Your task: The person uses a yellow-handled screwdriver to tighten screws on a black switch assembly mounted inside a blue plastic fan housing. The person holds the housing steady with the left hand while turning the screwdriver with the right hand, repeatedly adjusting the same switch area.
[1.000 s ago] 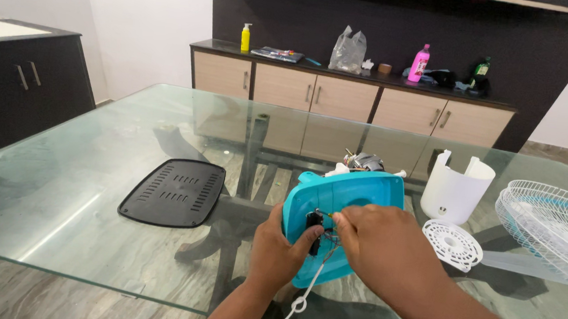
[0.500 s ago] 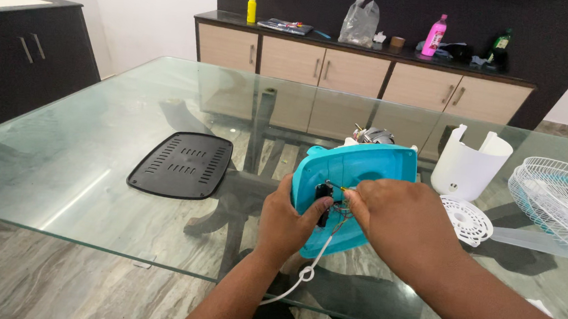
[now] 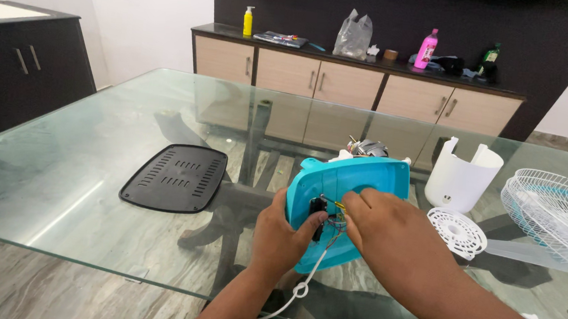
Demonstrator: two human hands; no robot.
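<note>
Looking down at a glass table, its dark crossed base showing through the top, with grey wood-grain flooring underneath. Standing against a dark back wall: a long sideboard with beige doors and a dark top, carrying a yellow pump bottle, a clear plastic bag, a pink bottle and a dark bottle. Sitting at far left: a dark cabinet under a pale counter.

Lying flat on the glass to the left: a black slotted plate. Standing to the right: a white plastic shroud, a small round white grille piece just beside it, and a large white wire fan guard running off the right edge.

Sitting near the front middle of the table, tilted up on edge: a turquoise fan housing, rounded at the corners, smooth face toward the camera, a metal motor peeking over its top. Hanging from its lower part and down past the table edge: a white cord.

Gripping the housing's left edge: left hand, thumb pressing on a small black part on the face. Reaching in from the right: right hand, fingertips pinching thin coloured wires at the same spot.
</note>
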